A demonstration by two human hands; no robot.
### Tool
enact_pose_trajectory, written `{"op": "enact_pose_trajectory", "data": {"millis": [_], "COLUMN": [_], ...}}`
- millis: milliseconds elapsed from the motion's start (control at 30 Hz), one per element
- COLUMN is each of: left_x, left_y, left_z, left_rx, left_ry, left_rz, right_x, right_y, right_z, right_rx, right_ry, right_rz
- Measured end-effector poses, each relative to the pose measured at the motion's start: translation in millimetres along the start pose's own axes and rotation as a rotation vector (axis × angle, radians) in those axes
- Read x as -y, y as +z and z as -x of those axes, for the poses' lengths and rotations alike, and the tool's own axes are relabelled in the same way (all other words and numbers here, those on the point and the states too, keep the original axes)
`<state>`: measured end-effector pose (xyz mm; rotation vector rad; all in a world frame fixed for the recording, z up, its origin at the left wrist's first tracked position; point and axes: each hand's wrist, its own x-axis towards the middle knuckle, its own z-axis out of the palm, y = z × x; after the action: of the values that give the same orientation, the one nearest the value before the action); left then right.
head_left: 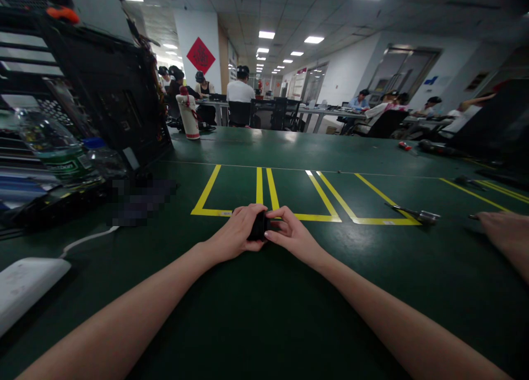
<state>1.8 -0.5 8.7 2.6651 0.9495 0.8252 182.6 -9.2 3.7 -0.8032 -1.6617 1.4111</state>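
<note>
A small black block-like object (258, 226) is held between my two hands, just above or on the green table (231, 314); its exact kind I cannot make out. My left hand (238, 230) wraps round it from the left, with the fingers over its top and far side. From the right, the thumb and fingertips of my right hand (292, 234) pinch its right face. Much of the object is hidden by the fingers. Yellow tape outlines (297, 217) lie on the table just beyond both hands.
Left stand an open computer case (124, 104), a water bottle (49, 143) and a white power strip (33, 283). A screwdriver-like tool (425, 217) lies to the right, near another person's hand (506, 234). A white cylinder-shaped container (188, 115) stands farther back; people sit at tables beyond.
</note>
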Motion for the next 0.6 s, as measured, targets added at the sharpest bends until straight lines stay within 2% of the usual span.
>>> {"op": "enact_pose_trajectory", "data": {"millis": [233, 400, 600], "left_x": [-1.4, -0.3, 0.7], "left_y": [-1.0, -0.5, 0.3], "left_z": [-0.1, -0.2, 0.7], "left_rx": [0.011, 0.006, 0.006], "left_ry": [-0.007, -0.013, -0.004], "left_rz": [0.009, 0.011, -0.011], "right_x": [-0.3, 1.1, 1.4], "right_y": [1.0, -1.3, -0.6], "right_z": [-0.6, -1.4, 0.0], "right_rx": [-0.029, -0.010, 0.013], "right_ry": [-0.004, 0.044, 0.009], "right_rz": [0.034, 0.083, 0.023]}}
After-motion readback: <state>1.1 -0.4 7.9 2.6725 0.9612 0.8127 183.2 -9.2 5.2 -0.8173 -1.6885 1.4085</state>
